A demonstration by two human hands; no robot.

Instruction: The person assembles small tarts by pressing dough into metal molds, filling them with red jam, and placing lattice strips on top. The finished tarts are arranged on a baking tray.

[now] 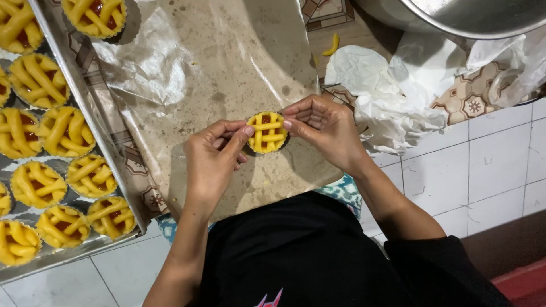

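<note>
A small round tart with a yellow lattice top and red jam filling is held between both hands over a clear plastic sheet. My left hand pinches its left rim with thumb and forefinger. My right hand grips its right rim with the fingertips. The tart sits flat, lattice side up.
A metal baking tray on the left carries several finished lattice tarts. One more tart lies at the top. Crumpled white paper and a large metal bowl sit at the upper right. A dough scrap lies near the bowl. The floor is white tile.
</note>
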